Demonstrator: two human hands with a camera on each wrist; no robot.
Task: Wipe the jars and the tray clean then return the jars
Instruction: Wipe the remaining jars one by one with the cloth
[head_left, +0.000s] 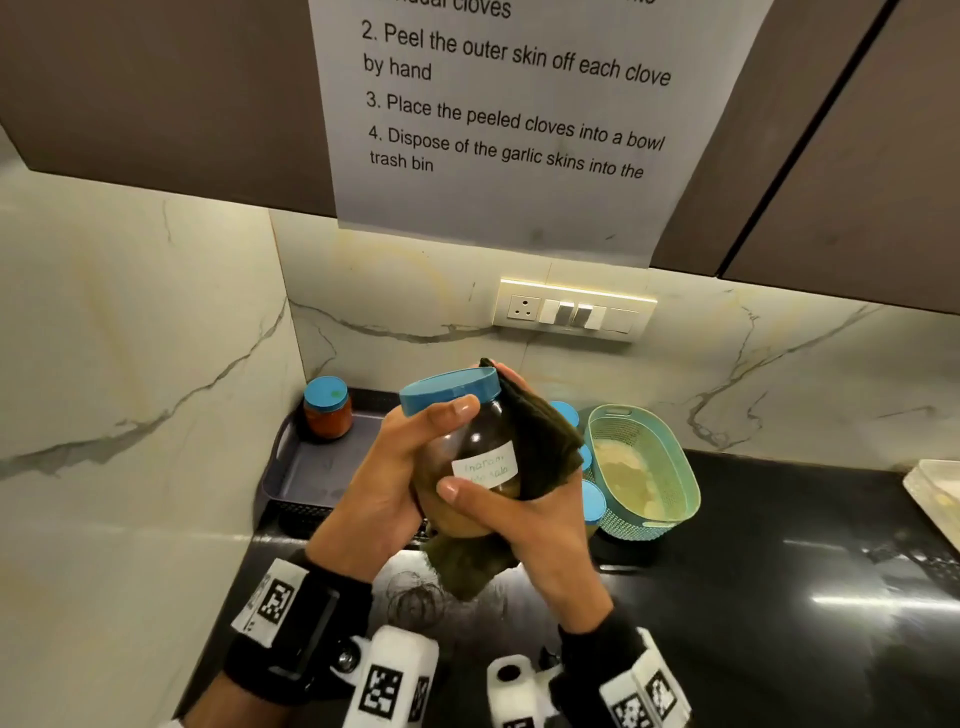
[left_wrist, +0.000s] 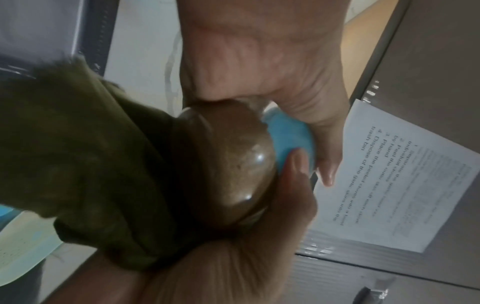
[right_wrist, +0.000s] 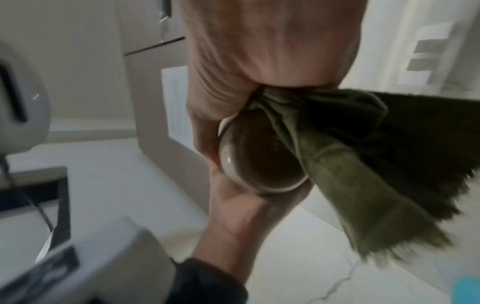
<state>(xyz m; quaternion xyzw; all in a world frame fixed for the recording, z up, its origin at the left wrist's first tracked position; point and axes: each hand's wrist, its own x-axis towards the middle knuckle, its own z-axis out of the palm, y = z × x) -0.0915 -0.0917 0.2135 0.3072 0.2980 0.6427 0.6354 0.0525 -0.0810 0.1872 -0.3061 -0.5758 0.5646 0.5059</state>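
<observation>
Above the black glossy worktop (head_left: 779, 571), the left hand (head_left: 384, 483) grasps the blue-lidded, brown-filled glass jar (head_left: 467, 447), thumb on its lid. The right hand (head_left: 540, 525) wraps the dark green cloth (head_left: 545, 441) around the jar's side and base, thumb on the label.

We see pale veined marble walls (head_left: 135, 322) meeting in a far-left corner above a glossy black counter (head_left: 779, 597). Dark brown cabinets (head_left: 156, 93) hang overhead, a printed sheet (head_left: 509, 114) taped on. A lit switch plate (head_left: 574, 310) sits on the far wall.
</observation>
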